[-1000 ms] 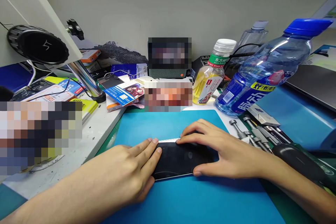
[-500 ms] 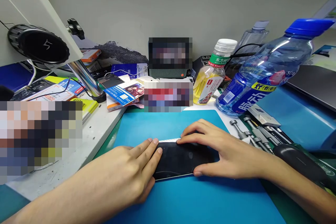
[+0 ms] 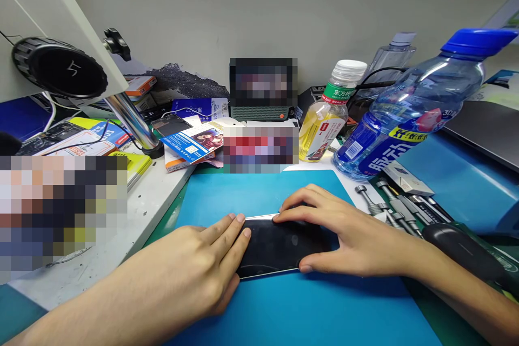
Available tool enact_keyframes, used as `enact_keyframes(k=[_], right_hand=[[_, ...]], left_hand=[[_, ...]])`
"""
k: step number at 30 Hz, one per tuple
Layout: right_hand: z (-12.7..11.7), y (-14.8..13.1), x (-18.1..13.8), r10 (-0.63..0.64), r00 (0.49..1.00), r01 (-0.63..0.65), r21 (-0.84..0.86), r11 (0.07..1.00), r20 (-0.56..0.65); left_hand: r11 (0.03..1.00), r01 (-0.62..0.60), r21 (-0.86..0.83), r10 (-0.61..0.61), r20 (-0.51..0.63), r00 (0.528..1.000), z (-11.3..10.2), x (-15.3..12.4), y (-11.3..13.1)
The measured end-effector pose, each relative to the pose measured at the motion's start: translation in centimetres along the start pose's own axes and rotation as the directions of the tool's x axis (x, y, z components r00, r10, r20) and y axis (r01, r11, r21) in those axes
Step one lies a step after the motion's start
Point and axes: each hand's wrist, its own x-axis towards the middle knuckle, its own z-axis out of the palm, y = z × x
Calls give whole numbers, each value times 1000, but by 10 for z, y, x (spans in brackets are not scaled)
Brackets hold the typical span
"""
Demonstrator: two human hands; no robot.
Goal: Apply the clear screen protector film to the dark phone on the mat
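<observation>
A phone (image 3: 279, 246) with a dark glass face lies flat on the blue mat (image 3: 308, 308), its long side running left to right. Around its left end is my left hand (image 3: 206, 259), with fingers pressed together over the glass and the far edge, and the thumb low at the near edge. My right hand (image 3: 332, 232) spans the right end, fingertips at the far edge and thumb at the near edge. A pale line shows along the phone's far and near edges. The hands cover both of its ends.
Right of the mat lie several screwdrivers (image 3: 401, 208) and a black oval case (image 3: 464, 251). Behind them stand a yellow drink bottle (image 3: 322, 130) and a large blue-capped bottle (image 3: 413, 108). A stand with a black knob (image 3: 60, 67) rises at the left, beside boxes (image 3: 190, 143).
</observation>
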Motion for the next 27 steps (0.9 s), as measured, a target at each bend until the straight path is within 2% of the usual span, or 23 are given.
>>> enact_keyframes(k=[7, 27], right_hand=[[0, 0, 0, -3, 1000, 3, -6, 1000, 0], [0, 1, -1, -21, 1000, 20, -17, 1000, -9]], left_hand=[[1000, -6, 14, 6, 42, 999, -4, 0, 0], [999, 4, 52, -8, 65, 998, 0, -7, 9]])
